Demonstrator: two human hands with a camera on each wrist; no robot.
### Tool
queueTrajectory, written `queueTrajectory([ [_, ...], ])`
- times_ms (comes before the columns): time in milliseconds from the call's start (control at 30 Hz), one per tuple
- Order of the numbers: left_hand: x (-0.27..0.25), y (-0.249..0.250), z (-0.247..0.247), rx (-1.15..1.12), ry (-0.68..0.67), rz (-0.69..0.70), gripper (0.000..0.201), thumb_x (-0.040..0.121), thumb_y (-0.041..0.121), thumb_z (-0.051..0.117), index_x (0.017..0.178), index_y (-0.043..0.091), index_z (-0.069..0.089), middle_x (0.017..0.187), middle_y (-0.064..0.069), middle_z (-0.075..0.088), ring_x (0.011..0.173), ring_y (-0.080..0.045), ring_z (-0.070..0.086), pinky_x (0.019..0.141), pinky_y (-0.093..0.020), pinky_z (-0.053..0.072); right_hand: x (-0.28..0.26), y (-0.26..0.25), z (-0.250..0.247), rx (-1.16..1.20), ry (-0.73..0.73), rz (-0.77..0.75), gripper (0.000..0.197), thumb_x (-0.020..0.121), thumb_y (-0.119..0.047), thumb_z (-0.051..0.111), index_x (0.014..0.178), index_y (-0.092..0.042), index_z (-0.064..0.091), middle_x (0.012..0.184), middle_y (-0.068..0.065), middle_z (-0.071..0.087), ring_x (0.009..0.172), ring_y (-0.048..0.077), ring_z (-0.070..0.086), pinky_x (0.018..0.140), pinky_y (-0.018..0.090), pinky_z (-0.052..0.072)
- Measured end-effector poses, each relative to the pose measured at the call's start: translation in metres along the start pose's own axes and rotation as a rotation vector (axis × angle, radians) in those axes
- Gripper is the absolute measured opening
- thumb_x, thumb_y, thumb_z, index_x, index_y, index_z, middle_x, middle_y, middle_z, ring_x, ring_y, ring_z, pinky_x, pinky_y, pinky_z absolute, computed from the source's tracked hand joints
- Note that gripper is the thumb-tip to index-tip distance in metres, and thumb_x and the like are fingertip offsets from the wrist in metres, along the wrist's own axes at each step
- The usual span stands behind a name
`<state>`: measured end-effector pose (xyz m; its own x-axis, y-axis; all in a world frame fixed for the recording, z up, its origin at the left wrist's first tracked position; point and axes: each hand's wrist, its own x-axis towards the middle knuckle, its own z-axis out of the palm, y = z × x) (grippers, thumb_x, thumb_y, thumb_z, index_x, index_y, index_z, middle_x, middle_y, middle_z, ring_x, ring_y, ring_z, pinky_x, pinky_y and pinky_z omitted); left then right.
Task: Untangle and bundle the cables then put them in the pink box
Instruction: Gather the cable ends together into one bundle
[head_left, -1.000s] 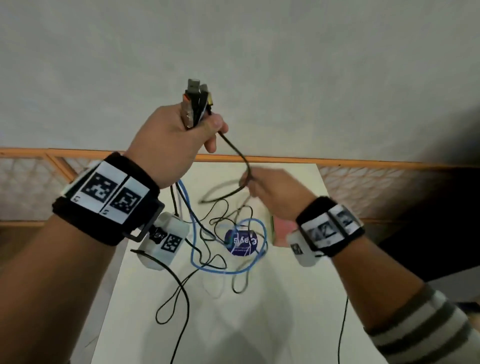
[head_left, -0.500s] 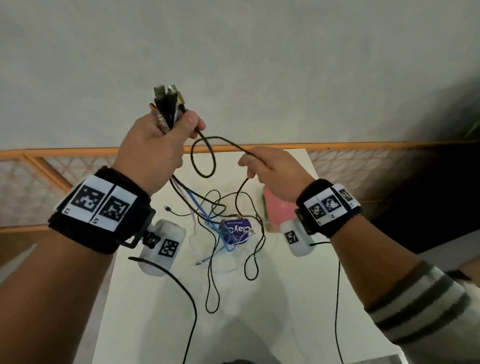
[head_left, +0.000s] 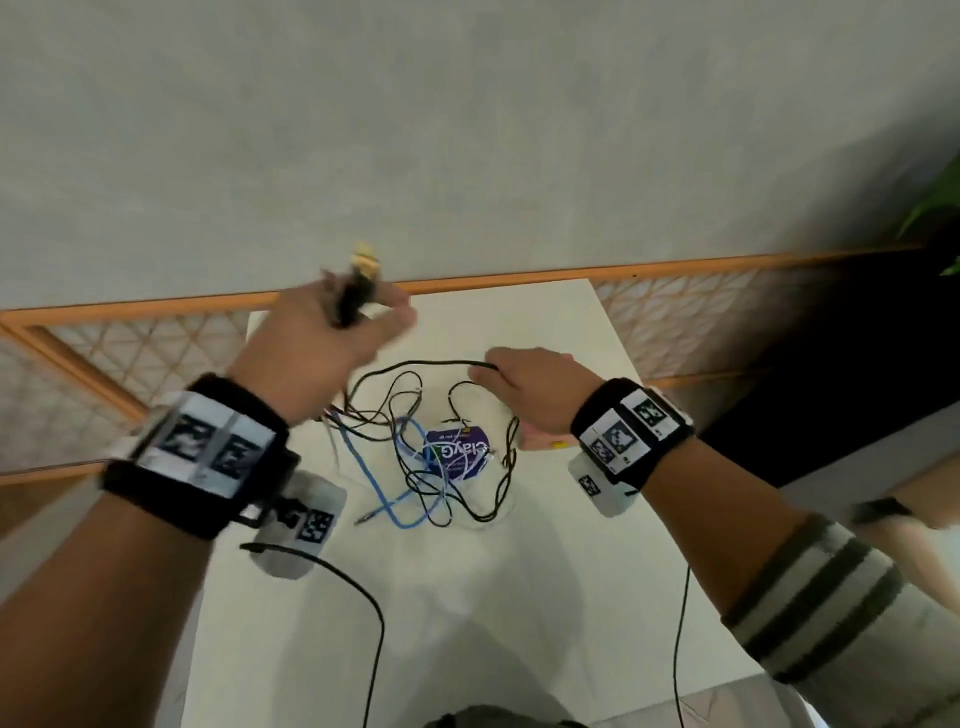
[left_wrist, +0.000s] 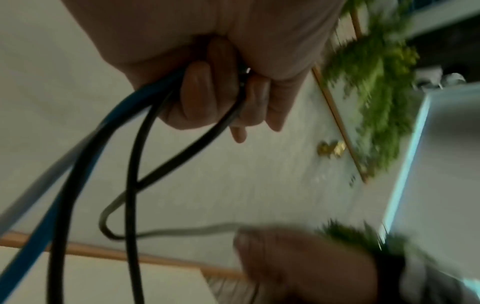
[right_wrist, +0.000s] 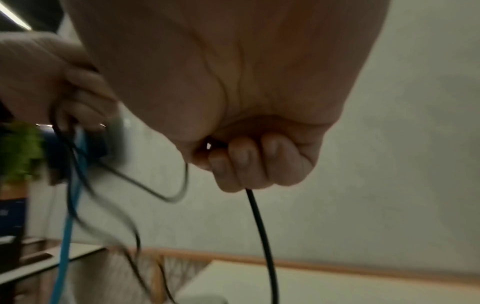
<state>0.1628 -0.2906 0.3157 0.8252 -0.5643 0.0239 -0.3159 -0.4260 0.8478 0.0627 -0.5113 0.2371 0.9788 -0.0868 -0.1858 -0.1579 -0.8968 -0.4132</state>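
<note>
My left hand (head_left: 317, 343) grips the cables (head_left: 415, 447) by their plugs; my right hand (head_left: 530, 384) pinches one black cable (right_wrist: 262, 236). The pink box (head_left: 540, 441) is mostly hidden, its contents unseen.

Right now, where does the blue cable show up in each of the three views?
Head: blue cable lies centre, looping on the white table from under the left hand.
Left wrist: lower left, running up into that hand's grip.
Right wrist: far left, hanging down.
Shared landmark: the orange rail.
</note>
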Motion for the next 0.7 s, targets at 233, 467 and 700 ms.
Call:
queueTrajectory([
  [233,-0.006,-0.004,0.041,0.137,-0.163,0.014,0.043,0.096,0.054,0.062,0.069,0.019,0.065,0.050,0.009,0.057,0.043,-0.001,0.049,0.055,-0.026,0.037,-0.013,-0.038,-0.044,0.277,0.152,-0.245,0.008,0.105,-0.021,0.055,0.105,-0.013,0.052,0.073,-0.012,0.053,0.059,0.003,0.047,0.058,0.020,0.036],
  [467,0.001,0.033,0.015,-0.197,0.206,0.053,0.042,0.097,0.051,0.065,0.070,0.018,0.063,0.052,0.011,0.055,0.044,-0.004,0.046,0.050,-0.021,0.041,0.001,0.004,0.031,0.414,0.073,-0.033,0.016,0.106,-0.030,0.051,0.095,-0.021,0.057,0.082,-0.007,0.065,0.069,0.008,0.057,0.062,0.020,0.045],
  [700,0.018,0.042,-0.039,-0.444,0.544,0.041,0.042,0.091,0.051,0.068,0.061,0.023,0.058,0.049,0.009,0.050,0.045,-0.008,0.041,0.046,-0.025,0.032,-0.012,0.060,0.116,0.376,-0.038,0.115,0.032,0.106,-0.034,0.042,0.085,-0.017,0.059,0.079,0.006,0.064,0.070,0.021,0.055,0.074,0.048,0.050],
])
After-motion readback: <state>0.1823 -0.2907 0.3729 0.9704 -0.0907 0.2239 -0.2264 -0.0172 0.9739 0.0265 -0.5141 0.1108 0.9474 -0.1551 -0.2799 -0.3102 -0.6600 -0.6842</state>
